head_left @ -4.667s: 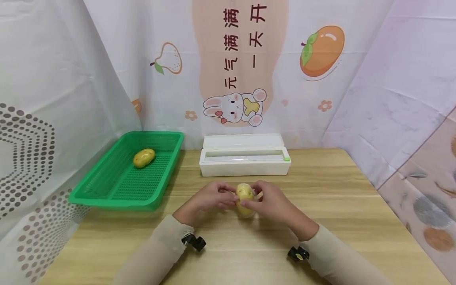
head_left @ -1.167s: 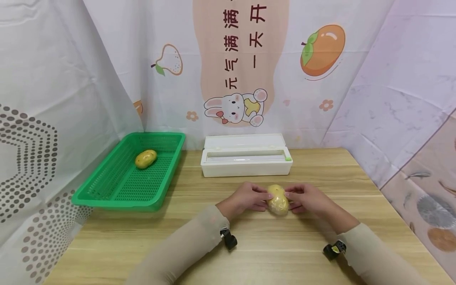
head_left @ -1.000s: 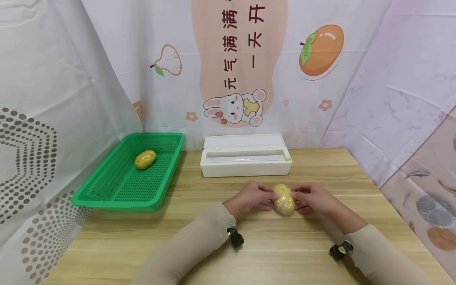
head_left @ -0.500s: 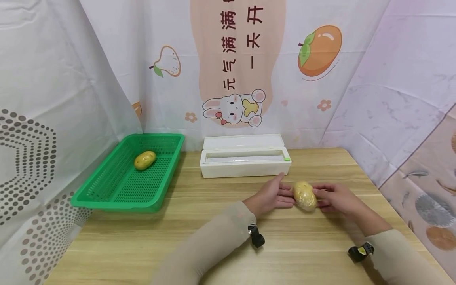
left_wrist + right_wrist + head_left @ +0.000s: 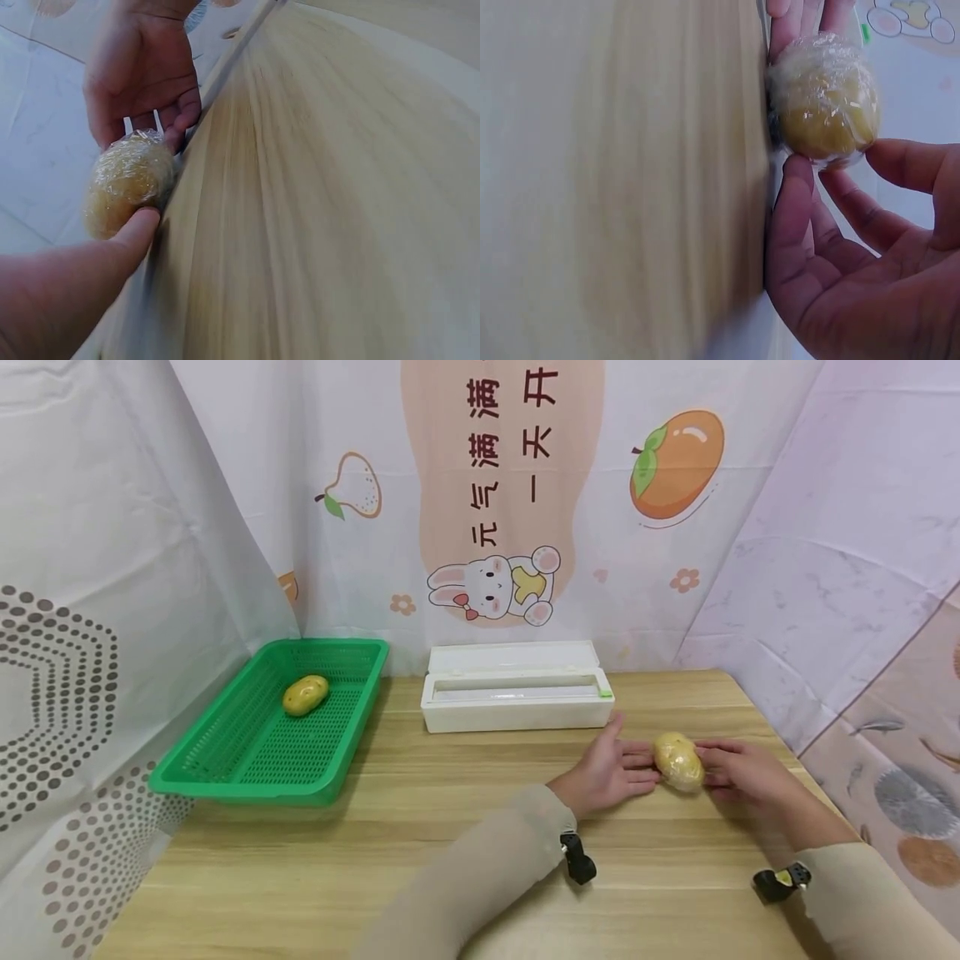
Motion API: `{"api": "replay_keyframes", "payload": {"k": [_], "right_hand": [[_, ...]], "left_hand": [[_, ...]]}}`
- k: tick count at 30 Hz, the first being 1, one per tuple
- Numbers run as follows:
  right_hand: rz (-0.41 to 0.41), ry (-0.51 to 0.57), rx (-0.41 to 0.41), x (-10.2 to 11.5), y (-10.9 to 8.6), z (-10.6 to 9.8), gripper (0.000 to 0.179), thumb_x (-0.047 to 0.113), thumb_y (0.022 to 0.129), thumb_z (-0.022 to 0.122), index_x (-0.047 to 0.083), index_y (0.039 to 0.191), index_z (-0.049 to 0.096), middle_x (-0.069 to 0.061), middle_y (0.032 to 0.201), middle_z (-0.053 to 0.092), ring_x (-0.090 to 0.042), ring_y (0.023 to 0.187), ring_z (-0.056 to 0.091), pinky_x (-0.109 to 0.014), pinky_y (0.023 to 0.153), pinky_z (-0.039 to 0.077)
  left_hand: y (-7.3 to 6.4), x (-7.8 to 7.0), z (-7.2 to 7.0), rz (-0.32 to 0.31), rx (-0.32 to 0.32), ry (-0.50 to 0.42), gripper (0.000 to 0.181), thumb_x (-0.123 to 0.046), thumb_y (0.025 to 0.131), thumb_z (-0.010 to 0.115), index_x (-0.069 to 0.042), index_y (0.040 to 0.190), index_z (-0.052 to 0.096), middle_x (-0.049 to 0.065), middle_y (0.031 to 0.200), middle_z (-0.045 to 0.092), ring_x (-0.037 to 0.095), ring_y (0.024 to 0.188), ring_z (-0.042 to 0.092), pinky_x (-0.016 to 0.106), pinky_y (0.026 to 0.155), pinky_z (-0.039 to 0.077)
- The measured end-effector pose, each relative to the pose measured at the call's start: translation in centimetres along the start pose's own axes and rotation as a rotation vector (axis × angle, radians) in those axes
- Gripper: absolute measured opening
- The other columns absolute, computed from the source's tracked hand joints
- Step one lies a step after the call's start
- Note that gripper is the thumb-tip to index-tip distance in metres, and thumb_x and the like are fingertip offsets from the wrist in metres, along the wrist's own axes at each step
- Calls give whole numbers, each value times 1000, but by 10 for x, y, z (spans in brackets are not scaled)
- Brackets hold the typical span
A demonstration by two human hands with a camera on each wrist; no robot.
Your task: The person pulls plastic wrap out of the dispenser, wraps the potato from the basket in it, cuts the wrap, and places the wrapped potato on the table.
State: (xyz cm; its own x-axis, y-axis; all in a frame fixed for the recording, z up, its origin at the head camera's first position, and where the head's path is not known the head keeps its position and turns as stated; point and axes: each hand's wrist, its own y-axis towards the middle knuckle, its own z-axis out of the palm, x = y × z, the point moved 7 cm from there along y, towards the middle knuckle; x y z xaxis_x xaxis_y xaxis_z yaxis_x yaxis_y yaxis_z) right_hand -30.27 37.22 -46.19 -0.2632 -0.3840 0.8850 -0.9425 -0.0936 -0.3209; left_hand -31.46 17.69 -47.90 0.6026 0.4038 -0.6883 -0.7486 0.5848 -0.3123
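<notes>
A yellow potato (image 5: 678, 762) in clear cling film sits low over the right part of the table. My right hand (image 5: 750, 774) grips its right end between thumb and fingertips, and the right wrist view shows the thumb (image 5: 904, 161) touching the film. On the other side, my left hand (image 5: 611, 768) lies with straight fingers against the potato, its thumb raised away. Wrinkled, shiny film covers the wrapped potato (image 5: 131, 184) in the left wrist view.
A white cling film box (image 5: 517, 714) with its lid up stands at the back middle. To the left is a green basket (image 5: 330, 789) holding another potato (image 5: 306, 695). The wooden table (image 5: 300, 877) ends at a curtain on the right.
Both hands have moved the wrapped potato from the table's middle to the right. My left thumb has come off it, and those fingers have straightened. The basket and box stay put.
</notes>
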Motion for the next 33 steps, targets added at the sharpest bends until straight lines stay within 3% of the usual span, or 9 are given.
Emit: {"api": "replay_keyframes", "payload": {"k": [4, 6, 11, 15, 21, 27, 30, 33], "right_hand": [[13, 4, -29, -2, 0, -10, 63, 33, 107, 54, -10, 151, 39, 15, 96, 69, -5, 86, 70, -34, 74, 61], [19, 9, -40, -4, -1, -15, 55, 35, 107, 55, -3, 146, 49, 17, 94, 68, -3, 86, 70, -33, 74, 61], [26, 46, -60, -5, -3, -22, 17, 36, 105, 58, 31, 120, 66, 21, 91, 69, -2, 84, 70, -31, 73, 61], [23, 69, -60, -5, -3, -21, 8, 35, 105, 60, 41, 106, 65, 21, 90, 70, -2, 83, 70, -31, 71, 61], [24, 59, -76, -7, -1, -23, 9, 35, 105, 59, 38, 111, 65, 22, 90, 69, -2, 83, 70, -31, 71, 61], [8, 31, -101, -7, -2, -26, 12, 34, 104, 61, 37, 113, 69, 22, 89, 70, -2, 82, 70, -31, 71, 62], [-24, -21, -123, -3, -3, -28, 32, 33, 105, 60, 16, 130, 70, 20, 91, 72, -1, 82, 71, -33, 70, 62], [-46, -94, -145, 2, -3, -30, 56, 34, 106, 57, -8, 143, 54, 17, 92, 74, 1, 82, 70, -33, 70, 61]], "left_hand": [[7, 5, 12, 19, 29, -21, 96, -70, 100, 43, 8, 154, 35, 36, 155, 38, 59, 145, 32, 64, 124, 20], [10, 8, 18, 31, 39, -21, 96, -70, 100, 44, 7, 155, 34, 36, 155, 37, 59, 145, 32, 64, 124, 19], [15, 10, 24, 49, 30, -17, 93, -69, 99, 46, 5, 154, 37, 36, 154, 39, 60, 144, 34, 65, 123, 21], [16, 10, 22, 57, 22, -1, 90, -68, 100, 47, 4, 153, 38, 36, 153, 41, 60, 142, 37, 66, 122, 23], [13, 6, 19, 62, 41, 75, 87, -67, 99, 48, 1, 153, 40, 34, 150, 46, 55, 139, 45, 65, 120, 29], [6, -1, 17, 57, 45, 166, 80, -59, 102, 49, 1, 154, 41, 35, 152, 44, 54, 139, 46, 63, 120, 31], [1, -4, 14, 51, 44, 211, 80, -58, 101, 52, 1, 154, 41, 34, 155, 41, 53, 140, 45, 62, 120, 32], [-6, -8, 8, 47, 53, 245, 81, -58, 101, 54, 0, 155, 39, 34, 156, 39, 51, 141, 45, 61, 120, 32]]}}
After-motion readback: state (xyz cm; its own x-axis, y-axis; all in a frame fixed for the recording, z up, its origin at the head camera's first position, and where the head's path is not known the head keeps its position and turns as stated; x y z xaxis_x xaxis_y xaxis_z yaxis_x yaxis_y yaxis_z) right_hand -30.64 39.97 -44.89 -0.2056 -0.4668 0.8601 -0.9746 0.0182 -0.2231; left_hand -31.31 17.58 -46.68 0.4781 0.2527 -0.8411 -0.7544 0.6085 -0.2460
